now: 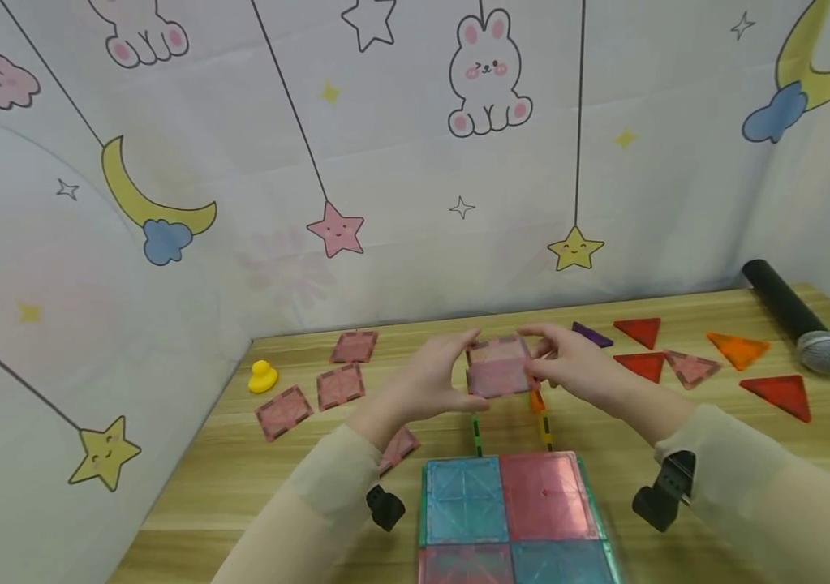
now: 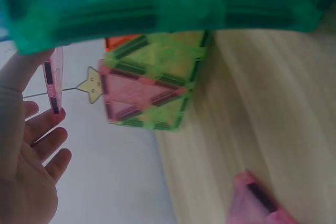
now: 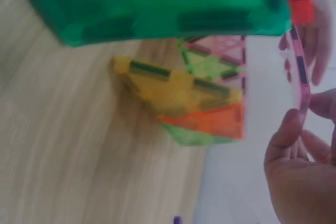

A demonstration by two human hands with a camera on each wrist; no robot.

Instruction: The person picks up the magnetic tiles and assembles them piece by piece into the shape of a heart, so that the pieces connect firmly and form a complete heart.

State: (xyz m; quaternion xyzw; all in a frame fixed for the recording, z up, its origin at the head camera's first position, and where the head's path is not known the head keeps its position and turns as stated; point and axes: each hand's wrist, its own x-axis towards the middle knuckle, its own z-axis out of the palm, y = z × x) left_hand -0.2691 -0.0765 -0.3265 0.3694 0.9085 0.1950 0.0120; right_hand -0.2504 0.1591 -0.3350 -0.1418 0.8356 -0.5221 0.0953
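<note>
Both hands hold a translucent pink square magnetic tile [image 1: 498, 377] above the back of a tile structure. My left hand [image 1: 429, 377] grips its left side, thumb low and fingers high, as the left wrist view also shows on the tile [image 2: 54, 85]. At the right edge, my right hand [image 1: 568, 361] pinches it between thumb and finger. Just below stand two upright walls, one of green and pink triangles [image 2: 136, 98], the other with a yellow tile [image 3: 178, 90] and an orange triangle [image 3: 220, 120]. Nearer lies a block topped with blue and red squares [image 1: 464, 499], with green sides [image 3: 157, 3].
Pink square tiles [image 1: 341, 385] and a yellow toy duck [image 1: 263, 377] lie at the left. Red triangles [image 1: 780, 395], an orange triangle [image 1: 738, 349], a pink triangle [image 1: 692, 367] and a purple piece [image 1: 593, 334] lie right, near a microphone [image 1: 794, 312]. A printed curtain [image 1: 400, 162] hangs behind.
</note>
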